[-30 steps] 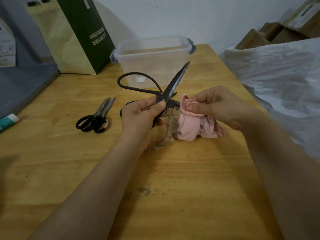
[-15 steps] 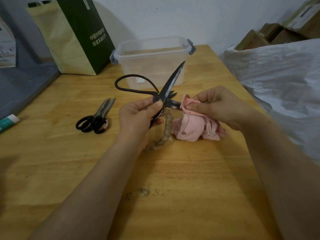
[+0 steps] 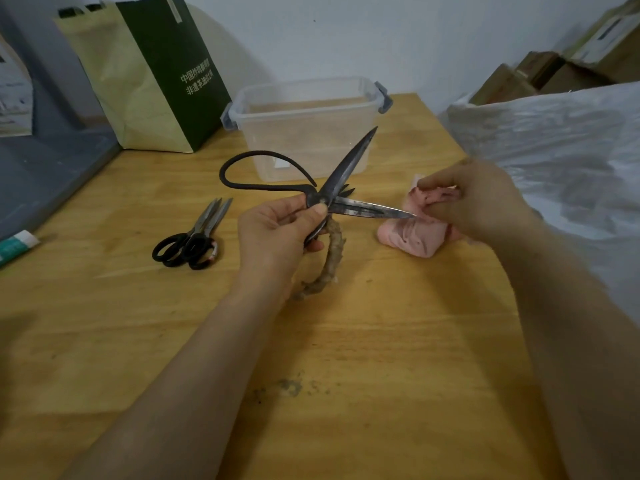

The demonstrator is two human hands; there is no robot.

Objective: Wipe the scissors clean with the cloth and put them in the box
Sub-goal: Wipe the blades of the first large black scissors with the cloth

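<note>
Right now the left hand [image 3: 277, 233] grips the large black scissors [image 3: 363, 210] at the pivot, thumb pressed on the joint and fingers curled beneath, holding them above the wooden bench [image 3: 346, 341]. Their blades stand wide apart: one points up and away toward the clear plastic box [image 3: 311, 140], the other reaches right, its tip meeting the pink cloth [image 3: 415, 237]. One looped handle arcs out to the left, while the other, wrapped in tan binding [image 3: 332, 258], curves down below the hand. The right hand [image 3: 485, 199], somewhat blurred, pinches the cloth's upper fold between curled fingers at the blade tip, and the rest of the cloth bunches on the bench below. The box sits lidless at the far side of the bench, with grey latches at its ends. A smaller pair of black-handled scissors [image 3: 194, 237] lies closed on the bench to the left. A green and tan paper bag [image 3: 149, 81] stands beside the box, and a white plastic sack [image 3: 554, 150] fills the right edge.
</note>
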